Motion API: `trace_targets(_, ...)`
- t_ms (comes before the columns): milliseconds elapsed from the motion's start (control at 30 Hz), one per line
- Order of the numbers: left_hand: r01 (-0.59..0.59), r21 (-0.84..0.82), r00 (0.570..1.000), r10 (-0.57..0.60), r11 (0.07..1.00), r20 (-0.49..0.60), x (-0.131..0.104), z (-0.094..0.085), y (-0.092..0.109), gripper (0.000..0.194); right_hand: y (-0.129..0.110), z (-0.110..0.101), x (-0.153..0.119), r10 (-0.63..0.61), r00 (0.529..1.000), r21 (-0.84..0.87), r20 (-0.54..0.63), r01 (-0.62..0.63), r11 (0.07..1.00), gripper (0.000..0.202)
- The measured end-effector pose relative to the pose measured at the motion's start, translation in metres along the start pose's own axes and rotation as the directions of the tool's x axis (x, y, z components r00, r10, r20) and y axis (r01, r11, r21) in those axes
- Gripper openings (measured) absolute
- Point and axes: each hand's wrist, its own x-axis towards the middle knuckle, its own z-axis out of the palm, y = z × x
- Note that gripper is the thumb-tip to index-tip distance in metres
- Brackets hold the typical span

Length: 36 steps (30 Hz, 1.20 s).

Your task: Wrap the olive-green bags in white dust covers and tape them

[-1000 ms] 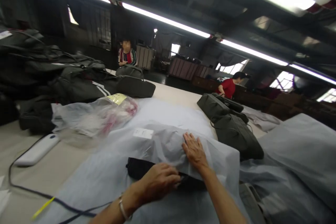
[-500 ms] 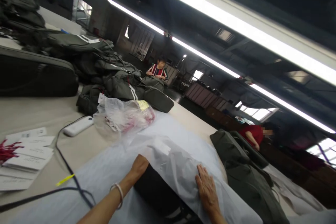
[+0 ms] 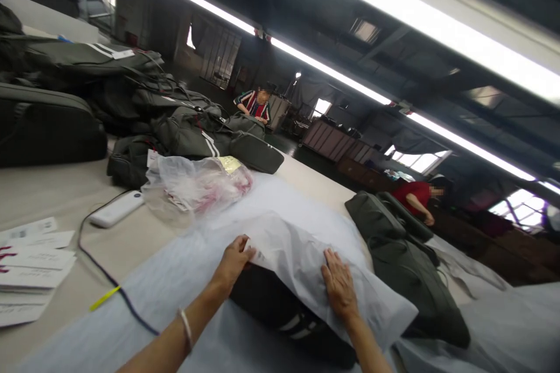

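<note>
At the table (image 3: 135,239), pinching translucent plastic (image 3: 293,245) over a dark bag (image 3: 266,294) with left hand (image 3: 233,262), resting flattened right hand (image 3: 340,285) atop.

On the tabletop (image 3: 39,191) at left, a white device (image 3: 116,210); curving past, a dark cable (image 3: 80,237), with a yellow strip (image 3: 105,298) alongside, lower left. Beyond, a person in stripes (image 3: 262,112) at upper centre, another in red (image 3: 413,197) at right. Overhead, lit tubes (image 3: 330,71).

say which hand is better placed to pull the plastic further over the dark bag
Probably the left hand: it pinches the plastic by its edge; the right hand lies flat on top.
</note>
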Motion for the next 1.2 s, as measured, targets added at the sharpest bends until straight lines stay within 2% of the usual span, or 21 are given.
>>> trace_targets(133,0.077,0.123,0.996,-0.083,0.989,0.042,-0.045,-0.007,-0.049,0.039,-0.006,-0.007,-0.001,-0.002,0.999,0.015,-0.035,0.002,1.0,0.054)
trace_targets(267,0.101,0.214,0.992,-0.114,0.972,0.048,-0.062,-0.014,-0.081,0.034,-0.008,-0.01,-0.002,-0.002,0.999,0.016,-0.049,0.003,1.0,0.053)
trace_targets(333,0.049,0.404,0.973,-0.134,0.913,0.185,-0.071,-0.02,-0.084,0.029,-0.008,-0.009,-0.002,-0.011,0.999,0.018,-0.053,0.012,1.0,0.053)
trace_targets(367,-0.028,0.544,0.941,-0.162,0.838,0.298,-0.077,-0.022,-0.08,0.026,-0.008,-0.009,-0.002,-0.013,0.999,0.02,-0.053,0.014,1.0,0.053)
trace_targets(433,-0.274,0.73,0.81,-0.26,0.626,0.526,-0.092,-0.024,-0.06,0.021,-0.008,-0.008,-0.001,-0.01,0.999,0.023,-0.051,0.012,1.0,0.053)
trace_targets(467,-0.384,0.736,0.738,-0.295,0.557,0.608,-0.099,-0.022,-0.042,0.021,-0.008,-0.008,-0.001,-0.007,0.999,0.027,-0.051,0.009,1.0,0.053)
trace_targets(500,-0.452,0.699,0.681,-0.291,0.555,0.672,-0.104,-0.016,-0.02,0.025,-0.01,-0.009,-0.001,-0.003,0.999,0.033,-0.05,0.004,0.999,0.053)
trace_targets(533,-0.482,0.639,0.652,-0.242,0.599,0.719,-0.106,-0.007,0.005,0.029,-0.011,-0.011,0.0,0.005,0.999,0.042,-0.047,-0.003,0.999,0.052)
trace_targets(600,-0.503,0.481,0.659,-0.041,0.718,0.751,-0.101,0.021,0.06,0.028,-0.016,-0.016,0.0,0.021,0.999,0.067,-0.036,-0.019,0.998,0.051)
trace_targets(633,-0.525,0.409,0.667,0.062,0.746,0.743,-0.093,0.04,0.085,0.027,-0.018,-0.019,0.0,0.028,0.999,0.082,-0.031,-0.026,0.996,0.051)
trace_targets(667,-0.582,0.365,0.67,0.174,0.727,0.721,-0.083,0.062,0.105,0.029,-0.02,-0.022,0.001,0.034,0.999,0.096,-0.03,-0.031,0.995,0.05)
trace_targets(700,-0.669,0.334,0.652,0.308,0.664,0.692,-0.07,0.084,0.12,0.031,-0.022,-0.024,0.001,0.038,0.999,0.108,-0.034,-0.035,0.994,0.05)
trace_targets(733,-0.753,0.314,0.604,0.419,0.578,0.677,-0.057,0.105,0.128,0.033,-0.023,-0.026,0.001,0.041,0.998,0.116,-0.043,-0.035,0.993,0.05)
trace_targets(767,-0.828,0.301,0.528,0.477,0.474,0.703,-0.042,0.126,0.129,0.036,-0.024,-0.027,0.001,0.041,0.998,0.122,-0.057,-0.034,0.992,0.049)
trace_targets(833,-0.92,0.268,0.376,0.453,0.284,0.808,-0.015,0.158,0.113,0.043,-0.024,-0.025,0.002,0.032,0.995,0.124,-0.092,-0.021,0.992,0.048)
trace_targets(867,-0.942,0.237,0.318,0.402,0.239,0.859,-0.004,0.17,0.098,0.044,-0.024,-0.022,0.002,0.021,0.994,0.125,-0.11,-0.007,0.992,0.048)
trace_targets(933,-0.961,0.186,0.243,0.303,0.205,0.921,0.013,0.182,0.065,0.046,-0.021,-0.016,0.002,-0.01,0.991,0.125,-0.133,0.026,0.992,0.049)
trace_targets(1033,-0.965,0.181,0.219,0.21,0.187,0.953,0.025,0.18,0.021,0.055,-0.017,-0.01,0.0,-0.026,0.989,0.133,-0.146,0.046,0.99,0.056)
trace_targets(1100,-0.968,0.21,0.231,0.158,0.139,0.96,0.027,0.174,0.004,0.063,-0.017,-0.012,-0.003,0.017,0.98,0.281,-0.198,0.04,0.959,0.055)
trace_targets(1133,-0.97,0.22,0.232,0.136,0.1,0.963,0.027,0.171,-0.001,0.067,-0.017,-0.015,-0.005,0.081,0.966,0.421,-0.246,0.032,0.906,0.053)
trace_targets(1200,-0.978,0.208,0.208,0.099,0.016,0.973,0.027,0.168,-0.005,0.075,-0.018,-0.023,-0.007,0.262,0.914,0.687,-0.31,0.025,0.726,0.049)
